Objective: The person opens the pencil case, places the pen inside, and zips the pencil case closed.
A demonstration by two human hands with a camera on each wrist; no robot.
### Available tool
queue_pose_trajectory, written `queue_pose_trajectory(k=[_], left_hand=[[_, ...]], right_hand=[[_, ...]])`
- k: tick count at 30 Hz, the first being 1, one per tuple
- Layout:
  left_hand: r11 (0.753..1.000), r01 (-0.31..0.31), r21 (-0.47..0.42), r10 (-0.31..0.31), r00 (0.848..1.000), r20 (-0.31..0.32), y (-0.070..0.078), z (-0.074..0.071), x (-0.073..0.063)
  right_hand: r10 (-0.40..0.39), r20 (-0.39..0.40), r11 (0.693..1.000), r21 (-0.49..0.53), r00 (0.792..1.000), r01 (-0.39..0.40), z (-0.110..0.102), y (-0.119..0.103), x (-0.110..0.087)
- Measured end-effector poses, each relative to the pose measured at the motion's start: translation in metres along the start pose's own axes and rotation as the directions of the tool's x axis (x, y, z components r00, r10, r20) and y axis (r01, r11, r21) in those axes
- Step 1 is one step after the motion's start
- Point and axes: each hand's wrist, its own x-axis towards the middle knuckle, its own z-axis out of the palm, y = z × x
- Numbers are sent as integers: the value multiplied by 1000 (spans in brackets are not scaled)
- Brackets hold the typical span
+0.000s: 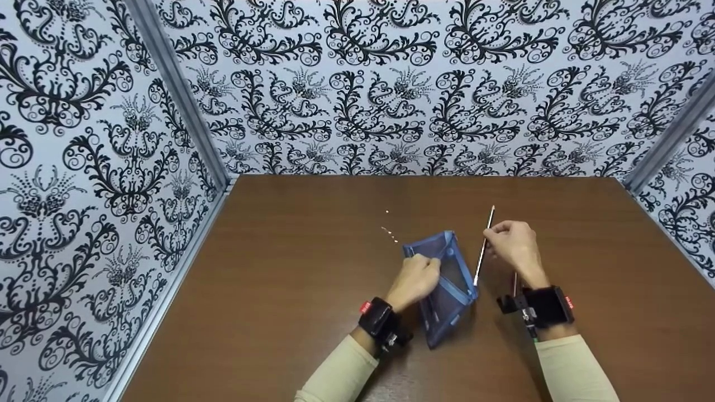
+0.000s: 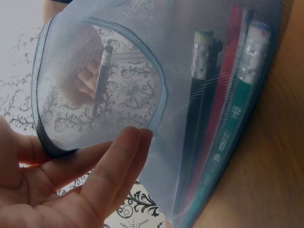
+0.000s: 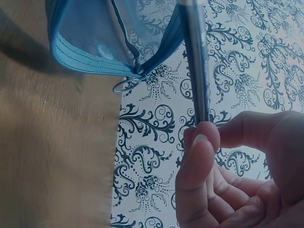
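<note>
My left hand (image 1: 416,276) grips the edge of a blue mesh zip pouch (image 1: 455,273), which stands unzipped and tilted over the table. Through its mesh, the left wrist view shows a green HB pencil (image 2: 235,114), a red pencil or pen (image 2: 223,88) and a dark pencil (image 2: 194,104) with an eraser end. Between thumb and fingertips, my right hand (image 1: 515,245) pinches another dark pencil (image 1: 482,254). Its lower, eraser end is close to the pouch's right corner, at the opening. The right wrist view shows the zipped rim (image 3: 90,69) beside this pencil.
A brown wooden table (image 1: 279,279) lies under both hands. Small white specks (image 1: 389,233) show on it behind the pouch. White walls (image 1: 391,89) with black scrollwork stand at the back and sides, joined by grey metal posts (image 1: 179,89).
</note>
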Motion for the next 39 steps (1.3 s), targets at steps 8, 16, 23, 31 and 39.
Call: queue_pose_trajectory(k=[8, 16, 23, 31, 39], left_hand=[[1000, 7, 15, -7, 1000, 1, 0, 1, 0], [1000, 17, 9, -17, 1000, -1, -1, 1, 1], [1000, 19, 2, -19, 1000, -12, -1, 1, 0], [1000, 6, -9, -6, 1000, -8, -1, 0, 0], [1000, 16, -27, -16, 1000, 2, 0, 0, 0]], right_hand=[[-18, -15, 1000, 20, 1000, 18, 4, 0, -1], [-12, 14, 999, 31, 1000, 11, 8, -3, -2], [20, 60, 998, 64, 998, -23, 11, -4, -2], [8, 94, 999, 45, 995, -12, 17, -5, -3], [-47, 143, 998, 50, 989, 41, 23, -5, -6]])
